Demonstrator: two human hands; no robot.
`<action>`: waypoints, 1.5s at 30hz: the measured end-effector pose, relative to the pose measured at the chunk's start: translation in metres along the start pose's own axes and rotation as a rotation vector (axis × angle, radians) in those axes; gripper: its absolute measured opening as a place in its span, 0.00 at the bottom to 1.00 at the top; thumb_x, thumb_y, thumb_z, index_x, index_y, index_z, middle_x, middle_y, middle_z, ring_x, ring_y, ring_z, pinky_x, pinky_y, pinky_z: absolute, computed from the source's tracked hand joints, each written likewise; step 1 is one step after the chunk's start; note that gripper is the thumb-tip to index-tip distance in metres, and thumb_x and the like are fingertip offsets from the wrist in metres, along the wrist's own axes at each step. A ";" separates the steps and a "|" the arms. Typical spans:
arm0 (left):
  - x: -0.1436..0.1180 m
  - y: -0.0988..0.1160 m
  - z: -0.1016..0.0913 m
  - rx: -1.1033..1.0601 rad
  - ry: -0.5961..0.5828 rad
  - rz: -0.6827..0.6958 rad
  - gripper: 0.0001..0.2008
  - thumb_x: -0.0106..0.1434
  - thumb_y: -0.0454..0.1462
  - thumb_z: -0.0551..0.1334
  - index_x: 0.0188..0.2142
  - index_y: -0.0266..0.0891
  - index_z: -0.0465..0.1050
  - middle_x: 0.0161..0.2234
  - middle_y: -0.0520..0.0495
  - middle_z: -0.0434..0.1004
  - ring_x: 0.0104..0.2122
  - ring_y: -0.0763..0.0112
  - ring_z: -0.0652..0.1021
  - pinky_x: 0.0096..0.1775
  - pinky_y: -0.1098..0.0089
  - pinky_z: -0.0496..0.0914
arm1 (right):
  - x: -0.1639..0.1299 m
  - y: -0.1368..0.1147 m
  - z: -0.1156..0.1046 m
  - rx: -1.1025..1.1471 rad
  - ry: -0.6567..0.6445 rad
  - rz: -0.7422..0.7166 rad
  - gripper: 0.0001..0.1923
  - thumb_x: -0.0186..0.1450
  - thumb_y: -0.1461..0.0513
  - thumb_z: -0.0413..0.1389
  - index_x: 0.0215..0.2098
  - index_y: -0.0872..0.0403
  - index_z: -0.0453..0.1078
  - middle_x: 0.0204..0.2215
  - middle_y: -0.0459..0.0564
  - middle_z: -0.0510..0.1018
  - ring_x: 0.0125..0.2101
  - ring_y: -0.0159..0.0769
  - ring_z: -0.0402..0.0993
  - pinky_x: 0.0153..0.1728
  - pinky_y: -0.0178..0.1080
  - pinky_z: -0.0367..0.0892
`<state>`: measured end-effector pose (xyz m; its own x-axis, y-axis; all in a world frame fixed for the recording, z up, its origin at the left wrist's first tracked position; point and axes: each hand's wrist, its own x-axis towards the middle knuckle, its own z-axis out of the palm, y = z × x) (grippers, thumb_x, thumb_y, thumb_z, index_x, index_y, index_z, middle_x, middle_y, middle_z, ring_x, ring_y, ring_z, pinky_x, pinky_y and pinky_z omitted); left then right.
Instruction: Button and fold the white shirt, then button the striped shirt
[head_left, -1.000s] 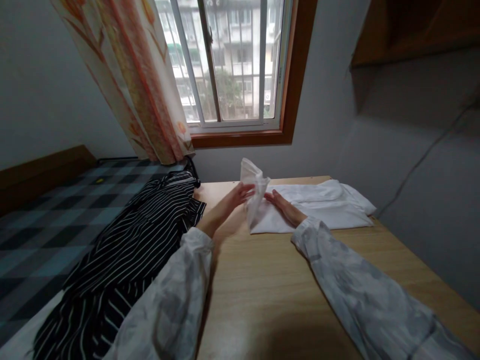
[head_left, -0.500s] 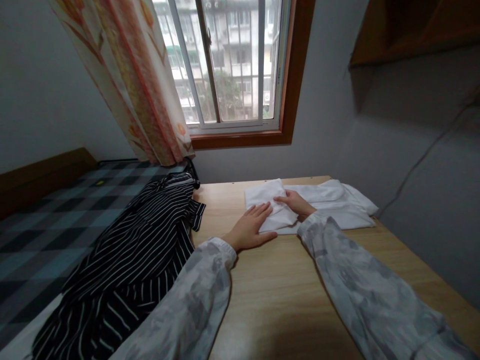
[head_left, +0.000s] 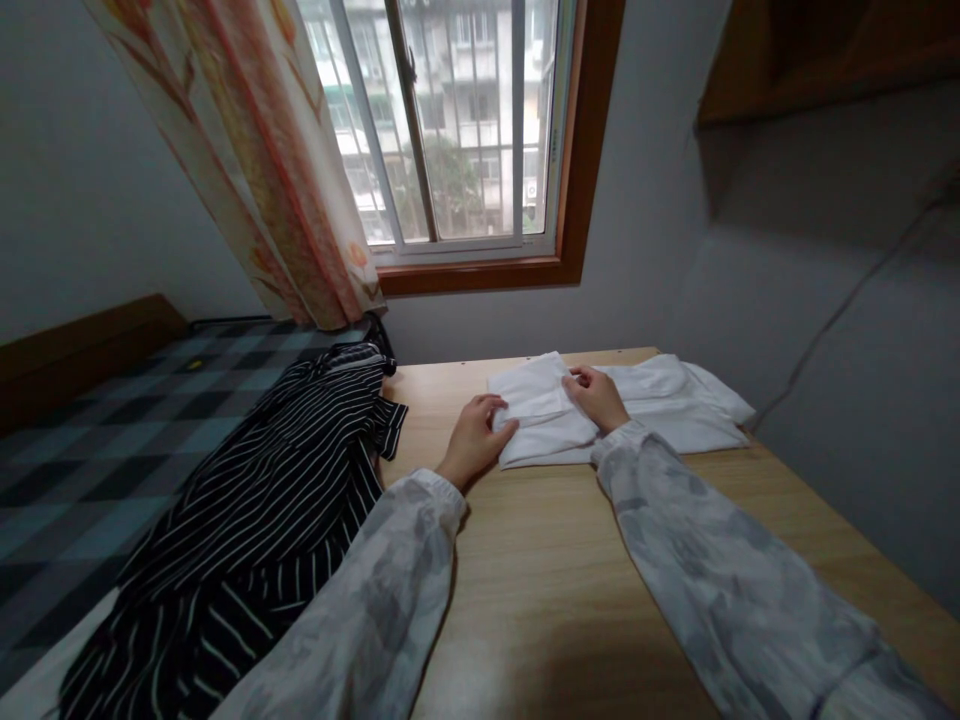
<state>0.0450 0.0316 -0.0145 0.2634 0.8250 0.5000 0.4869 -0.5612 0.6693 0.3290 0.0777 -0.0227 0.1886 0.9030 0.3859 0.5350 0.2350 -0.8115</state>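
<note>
Head view: both hands, left (head_left: 474, 438) and right (head_left: 598, 396), pinch the cloth (head_left: 541, 425) near the table's (head_left: 540, 580) far edge; align edges squarely.

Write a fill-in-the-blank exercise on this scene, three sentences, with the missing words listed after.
1. Both hands, left hand and right hand, rest on a folded garment whose colour is ____.
2. The garment lies on a wooden ____.
3. The black garment draped over the table's left edge is patterned with white ____.

Missing words: white; table; stripes
</note>
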 end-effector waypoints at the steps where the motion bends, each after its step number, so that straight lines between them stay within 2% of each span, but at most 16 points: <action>1: 0.000 0.000 0.000 -0.001 0.007 -0.013 0.12 0.65 0.39 0.73 0.47 0.40 0.81 0.52 0.39 0.80 0.54 0.55 0.79 0.60 0.55 0.74 | -0.001 0.001 0.000 0.046 -0.016 0.025 0.22 0.63 0.46 0.59 0.43 0.53 0.79 0.28 0.47 0.80 0.30 0.41 0.74 0.37 0.41 0.71; 5: -0.002 0.003 -0.001 -0.034 0.013 -0.089 0.10 0.65 0.42 0.73 0.43 0.39 0.81 0.47 0.42 0.77 0.43 0.62 0.79 0.48 0.61 0.77 | -0.009 0.003 0.002 0.246 -0.034 0.053 0.26 0.61 0.42 0.62 0.46 0.52 0.74 0.29 0.43 0.76 0.28 0.37 0.70 0.32 0.39 0.68; 8: -0.002 0.001 0.000 -0.048 0.009 -0.112 0.11 0.67 0.44 0.72 0.42 0.39 0.81 0.46 0.42 0.77 0.38 0.65 0.78 0.45 0.62 0.77 | -0.022 -0.001 -0.005 0.280 0.008 -0.018 0.24 0.61 0.43 0.65 0.44 0.50 0.69 0.32 0.43 0.74 0.29 0.35 0.67 0.32 0.38 0.68; 12: -0.001 -0.003 0.001 -0.038 0.008 -0.114 0.11 0.68 0.45 0.70 0.42 0.39 0.81 0.45 0.43 0.76 0.39 0.65 0.78 0.46 0.61 0.77 | -0.050 -0.011 -0.030 0.048 0.026 -0.287 0.14 0.68 0.50 0.62 0.37 0.49 0.68 0.34 0.47 0.73 0.34 0.40 0.69 0.40 0.44 0.69; 14: -0.001 -0.005 0.002 -0.040 0.008 -0.123 0.12 0.69 0.46 0.70 0.42 0.40 0.81 0.45 0.43 0.76 0.38 0.65 0.78 0.46 0.61 0.77 | -0.066 -0.017 -0.045 -0.136 -0.011 -0.417 0.13 0.69 0.51 0.63 0.33 0.49 0.69 0.35 0.50 0.74 0.37 0.45 0.70 0.44 0.48 0.69; 17: 0.000 -0.007 0.003 -0.041 0.012 -0.137 0.13 0.69 0.48 0.69 0.41 0.40 0.81 0.44 0.44 0.76 0.38 0.65 0.78 0.45 0.62 0.76 | -0.089 -0.026 -0.059 -0.341 -0.046 -0.502 0.13 0.68 0.49 0.65 0.35 0.48 0.75 0.38 0.55 0.77 0.43 0.51 0.72 0.49 0.53 0.69; 20: 0.001 -0.008 0.002 -0.034 0.007 -0.151 0.13 0.68 0.48 0.69 0.40 0.40 0.81 0.42 0.45 0.76 0.37 0.65 0.77 0.44 0.63 0.75 | -0.103 -0.037 -0.057 -0.415 -0.074 -0.614 0.12 0.70 0.49 0.64 0.41 0.48 0.79 0.46 0.57 0.80 0.49 0.54 0.72 0.56 0.56 0.67; 23: 0.004 -0.008 -0.003 -0.045 -0.047 -0.151 0.14 0.67 0.48 0.70 0.40 0.40 0.83 0.41 0.45 0.78 0.36 0.65 0.77 0.42 0.63 0.73 | -0.109 -0.051 -0.043 -0.386 -0.244 -0.750 0.10 0.74 0.52 0.61 0.46 0.47 0.80 0.48 0.55 0.82 0.51 0.52 0.72 0.61 0.56 0.64; 26: 0.005 -0.008 -0.007 -0.059 -0.102 -0.140 0.15 0.67 0.50 0.70 0.41 0.41 0.84 0.41 0.45 0.79 0.37 0.64 0.77 0.42 0.63 0.73 | -0.109 -0.062 -0.024 -0.342 -0.338 -0.736 0.11 0.77 0.52 0.60 0.49 0.48 0.80 0.46 0.54 0.82 0.50 0.50 0.73 0.60 0.54 0.64; 30: 0.006 -0.009 -0.009 -0.071 -0.093 -0.149 0.16 0.66 0.51 0.70 0.40 0.41 0.84 0.41 0.45 0.80 0.37 0.64 0.78 0.42 0.63 0.73 | -0.108 -0.068 -0.010 -0.312 -0.321 -0.690 0.11 0.78 0.53 0.59 0.46 0.49 0.80 0.43 0.53 0.82 0.48 0.48 0.74 0.56 0.51 0.66; 35: 0.006 -0.009 -0.007 -0.076 -0.079 -0.153 0.15 0.66 0.50 0.70 0.40 0.41 0.84 0.40 0.45 0.81 0.36 0.64 0.78 0.42 0.63 0.74 | -0.110 -0.067 -0.008 -0.329 -0.346 -0.729 0.12 0.80 0.57 0.55 0.42 0.50 0.79 0.40 0.53 0.81 0.47 0.47 0.73 0.56 0.51 0.65; 45: 0.007 -0.005 -0.007 -0.074 -0.072 -0.164 0.15 0.65 0.50 0.70 0.39 0.41 0.85 0.40 0.45 0.80 0.36 0.65 0.77 0.42 0.63 0.74 | -0.112 -0.073 -0.003 -0.361 -0.352 -0.703 0.08 0.79 0.61 0.54 0.44 0.53 0.75 0.43 0.55 0.79 0.48 0.49 0.71 0.57 0.51 0.65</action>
<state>0.0381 0.0394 -0.0106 0.2454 0.9070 0.3423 0.4664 -0.4200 0.7785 0.2713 -0.0417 -0.0050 -0.5181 0.6641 0.5390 0.6722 0.7058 -0.2235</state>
